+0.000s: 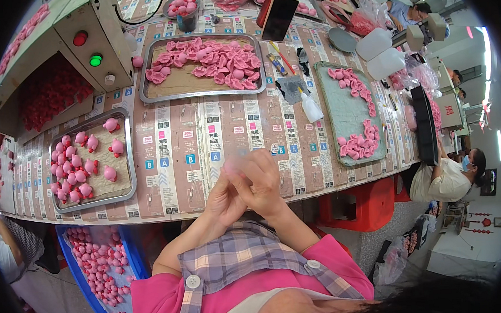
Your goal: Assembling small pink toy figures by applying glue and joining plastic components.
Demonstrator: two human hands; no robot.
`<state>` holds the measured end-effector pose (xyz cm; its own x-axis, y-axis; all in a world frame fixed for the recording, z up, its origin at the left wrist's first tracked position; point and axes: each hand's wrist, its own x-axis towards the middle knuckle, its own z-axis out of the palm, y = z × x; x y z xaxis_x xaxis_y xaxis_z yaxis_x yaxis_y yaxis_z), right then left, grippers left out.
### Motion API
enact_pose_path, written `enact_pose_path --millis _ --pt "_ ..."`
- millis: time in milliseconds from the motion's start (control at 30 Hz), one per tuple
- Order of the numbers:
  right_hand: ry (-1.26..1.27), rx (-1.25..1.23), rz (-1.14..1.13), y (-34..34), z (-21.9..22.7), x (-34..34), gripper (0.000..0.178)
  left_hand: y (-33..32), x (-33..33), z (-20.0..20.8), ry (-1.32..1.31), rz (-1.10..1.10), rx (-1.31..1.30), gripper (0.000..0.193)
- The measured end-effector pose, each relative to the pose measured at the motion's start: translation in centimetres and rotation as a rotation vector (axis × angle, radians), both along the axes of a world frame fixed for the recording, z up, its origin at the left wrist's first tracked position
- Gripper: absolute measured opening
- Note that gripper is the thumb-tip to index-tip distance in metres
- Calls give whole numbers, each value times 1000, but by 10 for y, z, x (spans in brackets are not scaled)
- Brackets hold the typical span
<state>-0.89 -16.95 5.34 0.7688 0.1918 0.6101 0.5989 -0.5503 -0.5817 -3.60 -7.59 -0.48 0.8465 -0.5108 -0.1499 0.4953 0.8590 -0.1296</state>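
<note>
The person wears a bright pink garment point(156, 303) under a plaid bib or apron point(239, 260) — grey-lilac checks crossed with darker lines. Two round white buttons fasten the plaid: one point(193, 281) left of the apron's middle, one point(313, 264) to its right. Both forearms are bare — no sleeves, rings or watch show near the apron.

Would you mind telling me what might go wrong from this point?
The small pink piece, pinched between both hands near the table edge, could slip from the grip and fall to the floor. A reach toward the metal tray of pink shells might knock over the white squeeze bottle.
</note>
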Motion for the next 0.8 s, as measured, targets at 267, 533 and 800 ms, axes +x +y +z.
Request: enact_pose_path --millis 267,533,800 --pt "15 130 41 -4 -10 -1 24 10 5 12 -45 32 88 39" --pt "351 44 133 -25 -5 -5 34 58 35 39 -1073 229 1761 47" --pt "243 129 186 -19 -6 -7 34 43 23 25 -640 28 1067 44"
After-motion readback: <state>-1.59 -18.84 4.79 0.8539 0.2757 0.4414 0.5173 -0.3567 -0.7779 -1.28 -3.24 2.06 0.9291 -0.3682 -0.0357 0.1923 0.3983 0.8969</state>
